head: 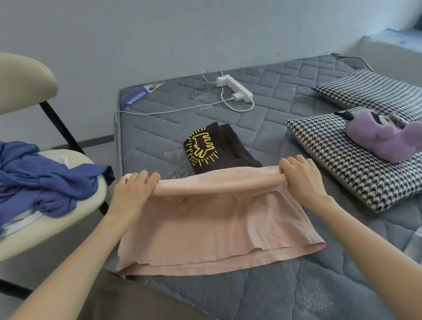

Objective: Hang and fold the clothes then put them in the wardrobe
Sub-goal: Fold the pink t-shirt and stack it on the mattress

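- The pink garment (217,227) lay flat on the bed (288,85), its twelve-o'clock edge rolled.
- At the roll's ends, left hand (132,192) and right hand (301,176) gripped, fingers (143,179) curled over it.
- It looked thin, limp and light: best held at the corners.

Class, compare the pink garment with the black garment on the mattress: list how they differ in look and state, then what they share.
The pink garment is plain; the black garment bears a yellow print. The pink garment lies spread out, its far edge folded over; the black garment is folded compact. The left hand and right hand grip the pink garment; no hand holds the black garment. Both lie on the mattress.
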